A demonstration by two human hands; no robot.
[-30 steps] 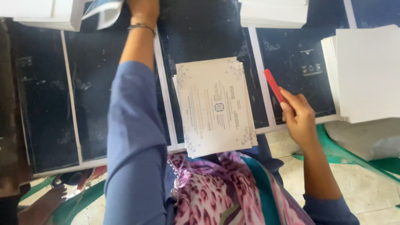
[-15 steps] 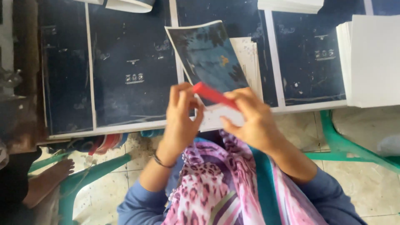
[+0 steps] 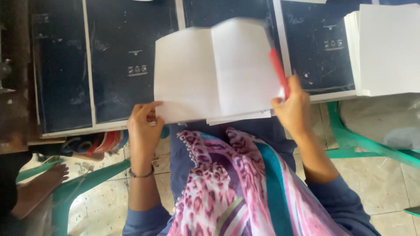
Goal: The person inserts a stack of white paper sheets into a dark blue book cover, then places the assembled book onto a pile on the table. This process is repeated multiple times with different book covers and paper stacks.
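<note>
Bare toes of another person's foot (image 3: 41, 181) show at the lower left of the frame, on the tiled floor (image 3: 98, 205) beside a green plastic chair leg (image 3: 89, 175). Above them, dark blue printed sheets (image 3: 127, 65) with white margins cover the bench (image 3: 17, 113) across the whole upper half of the frame. Just left of centre, the left hand (image 3: 143, 126), with a thin bracelet (image 3: 141, 175) on its wrist, pinches the lower left corner of a folded white sheet (image 3: 214, 72) between thumb and curled fingers. That sheet sits in the upper centre, its blank side up and a crease running down its middle, lying over a thin stack of white sheets (image 3: 238, 117) whose edges peek out along its bottom edge at the bench's near rim. At centre right, the right hand (image 3: 292, 107) is closed around a slim red tool (image 3: 278, 72), which lies slanted along the folded sheet's right edge; its upper end is blurred. Below the hands, a pink, purple and teal patterned scarf (image 3: 236, 183) hangs over blue clothing. A tall pile of white paper (image 3: 387, 48) rests at the upper right of the frame, well apart from the folded sheet.
</note>
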